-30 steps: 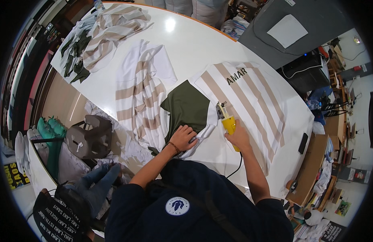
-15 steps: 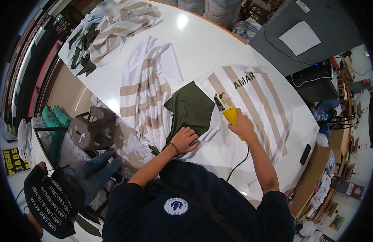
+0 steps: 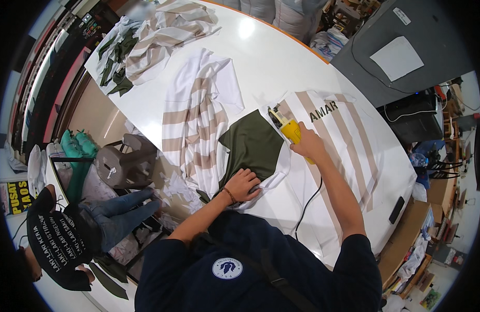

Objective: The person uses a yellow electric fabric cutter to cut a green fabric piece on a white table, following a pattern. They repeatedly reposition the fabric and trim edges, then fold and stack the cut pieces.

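Through the head view, I see the left hand (image 3: 242,184) palm down with its fingers slightly apart, resting on the lower end of the dark green fabric panel (image 3: 253,143), which lies on the white table (image 3: 281,57) just in front of the body. The right hand (image 3: 308,143) is wrapped around the yellow corded cutter (image 3: 290,130), whose metal head sits by the panel's upper right edge; I can't tell whether its blade touches cloth. What worries me most is the beige-and-white striped panel (image 3: 328,151) just beside and partly under the tool: a small sideways drift could nick it. The green panel's far end has no hand on it, so a tug from the cutter could ruck or skew it, and I judge the smooth cloth would slide easily. The power cord (image 3: 308,210) runs over the striped panel toward the body and might snag or drag it. Lastly, if the tool swung back toward the wrist, the left fingers would be exposed
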